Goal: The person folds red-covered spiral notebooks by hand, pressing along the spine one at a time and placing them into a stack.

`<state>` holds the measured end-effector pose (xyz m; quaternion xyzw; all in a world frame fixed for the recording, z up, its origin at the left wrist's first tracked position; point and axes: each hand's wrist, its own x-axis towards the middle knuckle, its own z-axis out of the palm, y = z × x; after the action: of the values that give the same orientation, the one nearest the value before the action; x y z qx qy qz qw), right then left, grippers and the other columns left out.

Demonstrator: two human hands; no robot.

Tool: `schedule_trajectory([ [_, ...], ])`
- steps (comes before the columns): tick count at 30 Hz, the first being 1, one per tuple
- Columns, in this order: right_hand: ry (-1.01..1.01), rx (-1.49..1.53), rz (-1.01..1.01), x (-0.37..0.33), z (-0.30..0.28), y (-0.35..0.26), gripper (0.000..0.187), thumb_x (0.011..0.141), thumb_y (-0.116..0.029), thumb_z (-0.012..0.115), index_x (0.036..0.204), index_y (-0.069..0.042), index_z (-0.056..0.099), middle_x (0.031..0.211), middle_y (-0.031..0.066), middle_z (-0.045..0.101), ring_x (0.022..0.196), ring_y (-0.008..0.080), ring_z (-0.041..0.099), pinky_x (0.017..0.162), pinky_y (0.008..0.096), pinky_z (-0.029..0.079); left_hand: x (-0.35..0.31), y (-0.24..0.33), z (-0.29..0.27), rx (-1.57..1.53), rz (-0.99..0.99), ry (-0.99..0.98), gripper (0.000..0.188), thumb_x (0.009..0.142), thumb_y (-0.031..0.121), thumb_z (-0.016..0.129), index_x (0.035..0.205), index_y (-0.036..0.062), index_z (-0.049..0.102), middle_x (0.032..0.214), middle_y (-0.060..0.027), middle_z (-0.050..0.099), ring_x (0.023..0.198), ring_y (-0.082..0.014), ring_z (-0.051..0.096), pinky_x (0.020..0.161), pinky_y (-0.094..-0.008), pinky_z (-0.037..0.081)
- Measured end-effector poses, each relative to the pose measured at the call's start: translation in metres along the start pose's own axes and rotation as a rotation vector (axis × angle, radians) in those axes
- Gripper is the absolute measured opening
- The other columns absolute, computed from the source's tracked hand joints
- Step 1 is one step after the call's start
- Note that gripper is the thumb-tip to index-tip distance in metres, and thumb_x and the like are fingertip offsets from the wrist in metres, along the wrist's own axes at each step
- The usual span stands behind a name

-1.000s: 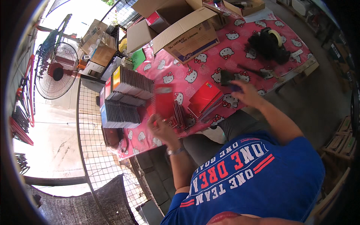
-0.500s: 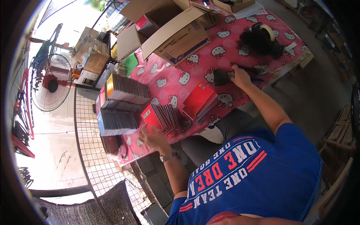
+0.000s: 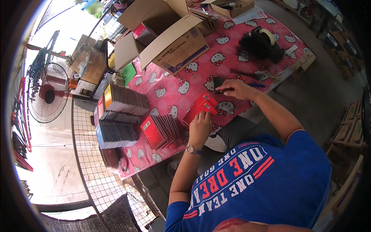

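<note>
My left hand (image 3: 201, 125), a watch at its wrist, has its fingers bent over a small pile of red-covered notebooks (image 3: 199, 107) near the table's front edge. The upper red covers lie offset from each other. Just beyond and to the right, my right hand (image 3: 239, 90) has its fingers closed around the edge of a dark flat piece (image 3: 219, 86), whose kind I cannot make out. Left of my left hand leans a fanned stack of red spiral notebooks (image 3: 156, 133). A black coil (image 3: 242, 72) and a blue pen (image 3: 256, 85) lie beyond my right hand.
Tall notebook stacks (image 3: 123, 102) stand at the table's left. An open cardboard box (image 3: 181, 50) sits at the back. Far right, a tape roll (image 3: 267, 36) rests on a tangled black heap (image 3: 257, 48). A fan (image 3: 48, 94) stands left of the pink-covered table (image 3: 170, 91).
My left hand has moved right, from the fanned stack onto the red notebook pile, where the covers now sit offset. My right fingers have come over the dark piece. The view has shifted slightly.
</note>
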<state>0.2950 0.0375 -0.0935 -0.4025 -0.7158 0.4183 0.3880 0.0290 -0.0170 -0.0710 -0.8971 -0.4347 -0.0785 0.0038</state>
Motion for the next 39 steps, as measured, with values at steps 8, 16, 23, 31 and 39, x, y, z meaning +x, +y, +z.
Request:
schedule_trajectory([
  [8,0.007,-0.040,-0.190,0.022,0.033,-0.034,0.036,0.081,0.005,0.064,0.113,-0.010,0.070,0.100,0.0062,0.057,0.096,0.0196,0.058,0.084,0.0300,0.047,0.018,-0.030,-0.023,-0.078,-0.103,0.150,0.021,0.084,0.013,0.058,0.104,0.0075,0.056,0.093,-0.0125,0.062,0.087,-0.0328,0.060,0.078,-0.0458,0.045],
  [16,0.005,-0.138,-0.276,0.031,0.042,-0.031,0.039,0.083,0.005,0.061,0.118,-0.011,0.068,0.102,0.0069,0.056,0.093,0.0210,0.058,0.080,0.0307,0.048,0.026,-0.037,-0.013,-0.061,-0.099,0.268,0.016,0.088,0.014,0.056,0.102,0.0069,0.056,0.092,-0.0114,0.063,0.091,-0.0310,0.058,0.085,-0.0459,0.041],
  [23,-0.152,0.005,-0.050,0.036,0.035,-0.031,0.036,0.091,-0.007,0.059,0.127,-0.011,0.060,0.102,0.0108,0.062,0.082,0.0236,0.061,0.074,0.0344,0.049,0.031,-0.035,-0.019,-0.126,-0.090,0.219,0.015,0.089,0.013,0.056,0.102,0.0061,0.056,0.090,-0.0106,0.063,0.090,-0.0310,0.058,0.087,-0.0456,0.041],
  [31,-0.155,-0.299,0.073,0.024,0.036,-0.093,0.034,0.093,-0.025,0.060,0.118,-0.004,0.050,0.110,0.0197,0.063,0.094,0.0404,0.064,0.077,0.0475,0.050,0.025,-0.024,-0.020,-0.122,-0.026,0.172,0.033,0.085,0.013,0.064,0.114,0.0042,0.054,0.096,-0.0115,0.062,0.095,-0.0315,0.058,0.090,-0.0445,0.039],
  [39,-0.329,-0.239,0.199,0.056,0.027,-0.079,0.031,0.094,-0.026,0.057,0.117,-0.006,0.050,0.114,0.0203,0.064,0.100,0.0388,0.064,0.084,0.0462,0.050,0.019,-0.027,-0.023,-0.147,0.010,0.214,0.024,0.085,0.013,0.064,0.107,0.0054,0.058,0.096,-0.0111,0.062,0.096,-0.0313,0.058,0.091,-0.0430,0.040],
])
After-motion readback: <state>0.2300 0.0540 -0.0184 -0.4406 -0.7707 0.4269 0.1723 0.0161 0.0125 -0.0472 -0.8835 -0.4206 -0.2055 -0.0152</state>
